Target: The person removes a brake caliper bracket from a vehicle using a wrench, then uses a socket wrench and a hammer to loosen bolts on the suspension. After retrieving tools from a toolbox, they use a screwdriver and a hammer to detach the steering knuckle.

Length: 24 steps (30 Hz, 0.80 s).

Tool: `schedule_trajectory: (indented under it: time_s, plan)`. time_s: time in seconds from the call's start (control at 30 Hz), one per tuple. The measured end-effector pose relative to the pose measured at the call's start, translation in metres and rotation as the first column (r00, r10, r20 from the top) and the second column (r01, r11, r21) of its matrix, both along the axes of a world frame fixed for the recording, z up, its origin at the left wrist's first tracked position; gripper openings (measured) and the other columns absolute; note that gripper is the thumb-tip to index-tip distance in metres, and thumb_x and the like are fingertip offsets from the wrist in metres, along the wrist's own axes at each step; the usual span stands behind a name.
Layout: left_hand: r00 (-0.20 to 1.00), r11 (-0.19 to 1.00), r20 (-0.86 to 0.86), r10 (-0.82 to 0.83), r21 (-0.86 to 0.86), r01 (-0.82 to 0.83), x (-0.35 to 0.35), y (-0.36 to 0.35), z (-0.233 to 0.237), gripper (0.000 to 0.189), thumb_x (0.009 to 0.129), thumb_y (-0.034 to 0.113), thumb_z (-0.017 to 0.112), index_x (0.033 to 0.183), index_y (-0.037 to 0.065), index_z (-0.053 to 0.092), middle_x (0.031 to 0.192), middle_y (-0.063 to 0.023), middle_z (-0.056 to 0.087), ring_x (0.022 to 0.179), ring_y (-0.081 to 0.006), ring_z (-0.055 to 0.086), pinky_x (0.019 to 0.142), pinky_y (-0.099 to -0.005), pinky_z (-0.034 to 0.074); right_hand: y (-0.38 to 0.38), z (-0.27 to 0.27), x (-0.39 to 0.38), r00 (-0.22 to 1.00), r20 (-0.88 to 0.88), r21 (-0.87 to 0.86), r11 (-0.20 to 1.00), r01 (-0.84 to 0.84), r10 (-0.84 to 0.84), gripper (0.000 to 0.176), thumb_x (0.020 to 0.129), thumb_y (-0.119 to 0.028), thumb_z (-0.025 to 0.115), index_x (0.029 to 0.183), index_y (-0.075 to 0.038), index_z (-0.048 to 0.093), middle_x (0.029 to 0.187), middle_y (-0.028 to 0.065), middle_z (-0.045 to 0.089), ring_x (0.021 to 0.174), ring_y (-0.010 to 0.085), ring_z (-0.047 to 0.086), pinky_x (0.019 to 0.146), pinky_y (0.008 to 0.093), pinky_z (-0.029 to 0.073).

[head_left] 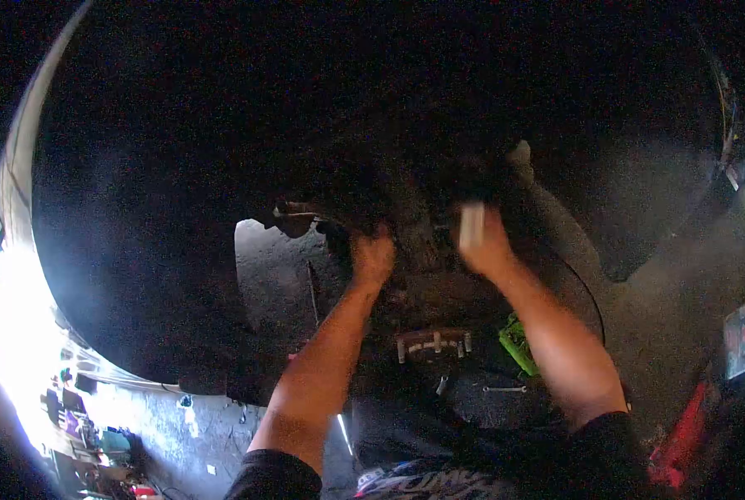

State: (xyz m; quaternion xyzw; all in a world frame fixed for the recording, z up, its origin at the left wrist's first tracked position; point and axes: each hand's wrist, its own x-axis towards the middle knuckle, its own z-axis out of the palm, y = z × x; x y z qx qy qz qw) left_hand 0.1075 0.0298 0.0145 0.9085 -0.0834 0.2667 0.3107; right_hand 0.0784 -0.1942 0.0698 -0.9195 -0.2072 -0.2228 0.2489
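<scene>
Both my arms reach up into a dark vehicle wheel well. My left hand (pixel 373 255) is closed around a dark, greasy part of the suspension assembly (pixel 406 208) above it. My right hand (pixel 482 246) grips a pale, blurred object (pixel 471 225), held against the same dark assembly. What that pale object is cannot be made out. A metal brake part (pixel 432 343) with bright slots sits below, between my forearms.
The black wheel-arch liner (pixel 155 208) curves around on the left and top. A green object (pixel 518 343) and a wrench (pixel 504 389) lie on the ground below. A red item (pixel 681 446) is at lower right. Bright daylight and clutter show at lower left.
</scene>
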Motion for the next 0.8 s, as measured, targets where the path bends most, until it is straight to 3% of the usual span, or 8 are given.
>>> schedule_trajectory:
  time_s: [0.07,0.27,0.33,0.4,0.47,0.6,0.7,0.8]
  plan:
    - [1.000,0.997,0.015,0.011,-0.083,-0.010,0.005,0.004,-0.009,0.038,0.080,0.015,0.046,0.113,-0.002,0.047,0.116,-0.0235,0.048,0.105,-0.0403,0.046,0.090,-0.0425,0.035,-0.010,-0.002,-0.027,0.918,0.273,-0.056,0.958,-0.282,0.286,0.022,0.071,-0.013,0.052,0.090,-0.003,0.060,0.102,0.0228,0.053,0.092,0.0370,0.052,0.080,0.0467,0.043]
    - [1.000,0.997,-0.014,0.022,-0.080,-0.023,-0.003,0.000,0.003,0.035,0.080,0.014,0.045,0.110,-0.003,0.049,0.112,-0.0232,0.050,0.103,-0.0408,0.047,0.088,-0.0424,0.036,0.003,0.012,0.001,0.983,-0.165,0.256,0.959,0.118,-0.077,0.028,0.062,-0.010,0.063,0.089,-0.004,0.059,0.096,0.0211,0.055,0.094,0.0375,0.051,0.081,0.0470,0.041]
    - [0.994,0.993,-0.106,0.035,-0.113,-0.047,-0.008,-0.006,0.013,0.034,0.080,0.014,0.045,0.109,-0.003,0.049,0.111,-0.0233,0.051,0.102,-0.0411,0.047,0.087,-0.0422,0.037,-0.001,0.018,0.008,0.961,-0.272,0.024,0.998,0.059,-0.050,0.030,0.062,-0.010,0.062,0.091,-0.004,0.059,0.099,0.0215,0.054,0.097,0.0375,0.050,0.082,0.0468,0.040]
    - [0.995,0.986,-0.102,0.012,-0.163,-0.029,-0.011,-0.009,0.016,0.033,0.080,0.015,0.045,0.108,-0.003,0.050,0.109,-0.0232,0.052,0.101,-0.0410,0.048,0.086,-0.0420,0.037,-0.007,0.018,0.001,0.990,-0.116,-0.113,0.989,-0.090,0.077,0.028,0.066,-0.012,0.060,0.092,-0.003,0.058,0.102,0.0225,0.052,0.098,0.0378,0.050,0.083,0.0460,0.040]
    - [0.991,0.992,-0.133,0.009,-0.122,-0.025,-0.014,-0.009,0.019,0.032,0.080,0.015,0.045,0.107,-0.003,0.050,0.108,-0.0233,0.053,0.099,-0.0413,0.048,0.085,-0.0424,0.037,-0.019,0.009,-0.027,0.896,0.290,-0.220,0.934,-0.280,0.337,0.025,0.073,-0.016,0.055,0.093,-0.001,0.057,0.104,0.0242,0.051,0.098,0.0384,0.049,0.084,0.0445,0.040]
    - [0.982,0.989,-0.174,0.075,0.135,-0.051,-0.012,-0.008,0.021,0.033,0.081,0.016,0.043,0.107,-0.002,0.050,0.109,-0.0248,0.051,0.097,-0.0439,0.047,0.085,-0.0441,0.037,-0.020,0.011,-0.022,0.981,-0.029,0.069,0.979,-0.190,0.192,0.025,0.069,-0.015,0.058,0.091,-0.003,0.057,0.109,0.0220,0.049,0.101,0.0371,0.047,0.086,0.0439,0.039]
    - [0.985,0.976,-0.173,0.016,-0.212,-0.053,-0.028,-0.025,0.044,0.034,0.082,0.019,0.042,0.108,-0.002,0.050,0.110,-0.0258,0.050,0.097,-0.0448,0.046,0.085,-0.0440,0.036,-0.008,0.027,0.001,0.903,-0.429,0.294,0.941,0.167,-0.026,0.029,0.060,-0.012,0.064,0.088,-0.007,0.059,0.110,0.0191,0.049,0.103,0.0358,0.046,0.087,0.0433,0.040]
    - [0.983,0.992,-0.172,0.060,-0.100,-0.078,-0.007,-0.009,0.016,0.035,0.083,0.021,0.042,0.108,-0.002,0.049,0.108,-0.0241,0.051,0.096,-0.0407,0.048,0.084,-0.0419,0.037,-0.010,0.012,0.007,0.977,-0.215,0.273,0.961,0.043,0.017,0.029,0.063,-0.014,0.063,0.092,-0.010,0.060,0.102,0.0180,0.051,0.098,0.0339,0.049,0.084,0.0413,0.041]
